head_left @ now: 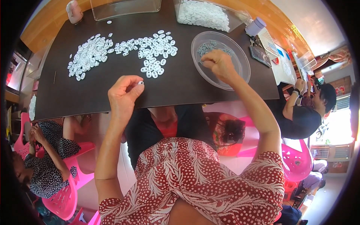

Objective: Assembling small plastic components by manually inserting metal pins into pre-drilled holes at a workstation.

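My right hand covers part of the clear bowl, so I cannot tell what my fingertips pinch there; the small grey bits inside are too tiny to make out. At the top of the frame, the clear tray and the box of white pieces are cut off by the edge. My chest hides the near table edge at centre.
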`<action>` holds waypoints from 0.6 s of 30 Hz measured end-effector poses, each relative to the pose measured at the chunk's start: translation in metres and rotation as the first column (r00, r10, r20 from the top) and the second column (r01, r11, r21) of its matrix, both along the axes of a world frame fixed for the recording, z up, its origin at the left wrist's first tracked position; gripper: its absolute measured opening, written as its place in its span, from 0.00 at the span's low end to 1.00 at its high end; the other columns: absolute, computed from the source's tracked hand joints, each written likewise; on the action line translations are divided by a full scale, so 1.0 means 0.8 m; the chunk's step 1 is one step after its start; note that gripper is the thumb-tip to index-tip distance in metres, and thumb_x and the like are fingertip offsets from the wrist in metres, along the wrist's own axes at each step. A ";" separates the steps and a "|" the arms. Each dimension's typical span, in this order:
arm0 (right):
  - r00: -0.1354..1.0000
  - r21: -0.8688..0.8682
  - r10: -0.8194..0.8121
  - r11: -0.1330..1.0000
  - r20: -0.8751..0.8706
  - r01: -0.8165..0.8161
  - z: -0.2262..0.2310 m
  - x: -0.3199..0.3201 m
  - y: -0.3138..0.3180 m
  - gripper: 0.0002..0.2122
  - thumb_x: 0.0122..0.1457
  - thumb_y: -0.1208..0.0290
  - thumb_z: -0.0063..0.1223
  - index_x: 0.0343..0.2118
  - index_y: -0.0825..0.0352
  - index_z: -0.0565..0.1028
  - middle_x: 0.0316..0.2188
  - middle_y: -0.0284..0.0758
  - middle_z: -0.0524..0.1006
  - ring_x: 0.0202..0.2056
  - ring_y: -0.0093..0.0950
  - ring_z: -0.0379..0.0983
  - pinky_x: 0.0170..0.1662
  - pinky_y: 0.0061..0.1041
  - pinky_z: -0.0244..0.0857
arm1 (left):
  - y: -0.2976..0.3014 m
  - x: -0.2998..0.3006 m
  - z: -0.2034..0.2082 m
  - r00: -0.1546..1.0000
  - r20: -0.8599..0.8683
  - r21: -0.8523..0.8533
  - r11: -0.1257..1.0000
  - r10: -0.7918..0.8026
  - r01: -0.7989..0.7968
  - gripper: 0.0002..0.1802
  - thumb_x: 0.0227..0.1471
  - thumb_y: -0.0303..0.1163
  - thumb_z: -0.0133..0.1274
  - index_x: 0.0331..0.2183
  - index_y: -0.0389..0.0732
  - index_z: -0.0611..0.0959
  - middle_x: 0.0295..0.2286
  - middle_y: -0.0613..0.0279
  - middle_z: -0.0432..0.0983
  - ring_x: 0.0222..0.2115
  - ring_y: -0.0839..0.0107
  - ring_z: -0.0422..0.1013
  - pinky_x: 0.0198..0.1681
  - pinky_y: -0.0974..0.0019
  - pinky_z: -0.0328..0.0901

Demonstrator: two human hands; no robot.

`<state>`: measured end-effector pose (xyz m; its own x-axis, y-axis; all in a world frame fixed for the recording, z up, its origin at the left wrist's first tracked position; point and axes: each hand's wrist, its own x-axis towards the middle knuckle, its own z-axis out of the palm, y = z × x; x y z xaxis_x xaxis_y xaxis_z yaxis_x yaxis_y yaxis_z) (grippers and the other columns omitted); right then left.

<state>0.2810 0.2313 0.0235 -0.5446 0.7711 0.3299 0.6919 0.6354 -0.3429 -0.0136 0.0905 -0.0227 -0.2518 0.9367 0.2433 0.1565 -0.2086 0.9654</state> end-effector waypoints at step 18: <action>0.988 0.249 0.083 0.962 0.130 -0.114 -0.013 -0.005 0.005 0.03 0.48 0.77 0.50 0.22 0.69 0.71 0.22 0.39 0.72 0.28 0.37 0.69 0.33 0.33 0.62 | -0.023 0.026 -0.008 0.961 0.273 -0.015 0.998 -0.050 0.056 0.08 0.45 0.25 0.59 0.32 0.35 0.80 0.25 0.73 0.71 0.26 0.85 0.63 0.31 0.81 0.58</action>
